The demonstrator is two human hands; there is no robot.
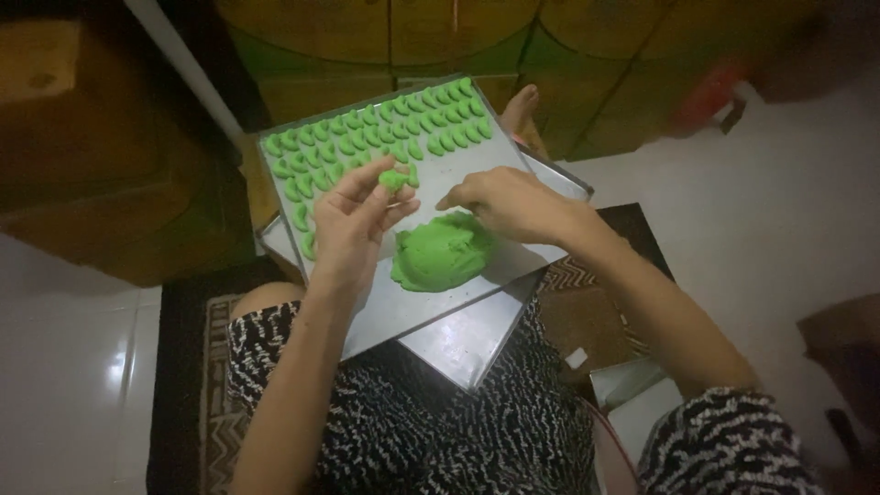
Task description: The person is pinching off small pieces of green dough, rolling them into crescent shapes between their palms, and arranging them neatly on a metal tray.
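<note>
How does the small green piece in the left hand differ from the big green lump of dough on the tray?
The small piece is pinched between the fingertips of the left hand, above the tray; the big lump lies on the tray, with the right hand at its upper edge. The piece is tiny; the lump is far larger, a rough uneven mound. Both are the same bright green dough.

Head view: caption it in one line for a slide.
Left hand pinches a small green dough piece over a metal tray of shaped pieces; right hand touches the dough lump.
</note>
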